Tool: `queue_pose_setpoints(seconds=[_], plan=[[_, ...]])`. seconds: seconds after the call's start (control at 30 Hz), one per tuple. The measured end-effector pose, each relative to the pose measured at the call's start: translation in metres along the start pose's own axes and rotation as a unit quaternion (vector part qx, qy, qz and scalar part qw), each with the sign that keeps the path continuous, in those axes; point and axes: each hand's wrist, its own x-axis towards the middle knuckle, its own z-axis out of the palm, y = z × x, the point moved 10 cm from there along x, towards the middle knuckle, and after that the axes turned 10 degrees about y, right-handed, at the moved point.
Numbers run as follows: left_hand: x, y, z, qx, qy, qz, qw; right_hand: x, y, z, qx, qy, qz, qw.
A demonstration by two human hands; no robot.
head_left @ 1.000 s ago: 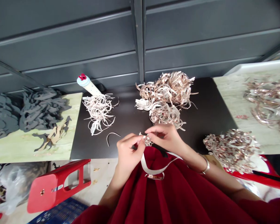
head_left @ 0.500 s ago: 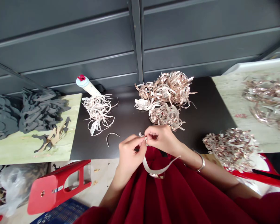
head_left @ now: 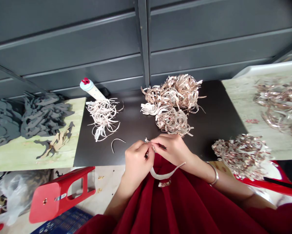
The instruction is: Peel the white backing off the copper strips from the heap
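1. Head view, the hands: the left hand [head_left: 137,165] and the right hand [head_left: 171,149] meet just above the near edge of a black-topped bench [head_left: 132,126]. Both are in a narrow pinch on a small curled rose-gold piece [head_left: 150,144], which the fingers partly hide. It sits between them, over the bench edge.
2. A pale, glossy curved strip [head_left: 164,175] hangs in a shallow arc from the hands over a deep red cloth lap [head_left: 165,208]. Its free end lifts to the right, and a small shiny scrap [head_left: 164,184] lies just below it. I cannot tell whether the scrap is joined to the strip.
3. Just changed: the hands have drawn closer together around the curled piece, and the pale strip's loop has shortened.
4. Counted on the bench: one white tangle of thin strips [head_left: 103,118], two rose-gold tangles of wider strips [head_left: 172,92] close together, and one loose hooked white strip [head_left: 116,144]. There is also one white glue bottle with a red cap [head_left: 89,89].
5. Beside the bench: one pale green board [head_left: 19,156] holds two heaps of dark grey cutouts [head_left: 44,118] and a few tan cutouts [head_left: 58,143]. To the right lie one speckled heap of chopped metallic bits [head_left: 242,157] and one white-rimmed tray [head_left: 265,70] of rose-gold strips.
6. Below: one red plastic stool [head_left: 61,195] lies on its side near a clear plastic bag [head_left: 11,198].
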Motion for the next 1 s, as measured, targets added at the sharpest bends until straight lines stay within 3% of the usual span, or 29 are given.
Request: queue_pose_setpoints(seconds=[0.23,0.4,0.5,0.6,0.67,0.77,1.0], plan=[[-0.002,0.013,0.001,0.054,-0.011,0.069,0.996,0.005,-0.009,-0.004,-0.064,0.030,-0.058,0.996],[0.003,0.003,-0.005,-0.026,-0.011,0.004,1.000,0.013,-0.003,-0.014,-0.044,0.054,-0.075,0.995],[0.004,-0.006,-0.009,-0.059,-0.003,-0.045,0.997,0.017,0.010,-0.024,-0.001,0.069,-0.019,0.997],[0.004,-0.011,-0.011,-0.063,0.002,-0.068,0.996,0.015,0.014,-0.018,0.082,0.030,0.030,0.996],[0.004,-0.010,-0.010,-0.058,0.003,-0.070,0.996,0.011,0.009,-0.010,0.107,0.010,0.030,0.994],[0.004,-0.007,-0.008,-0.049,-0.003,-0.063,0.997,0.005,0.004,-0.007,0.102,0.028,0.015,0.994],[0.004,-0.001,-0.002,-0.051,-0.032,-0.029,0.998,0.004,-0.005,-0.005,-0.008,0.049,-0.055,0.997]])
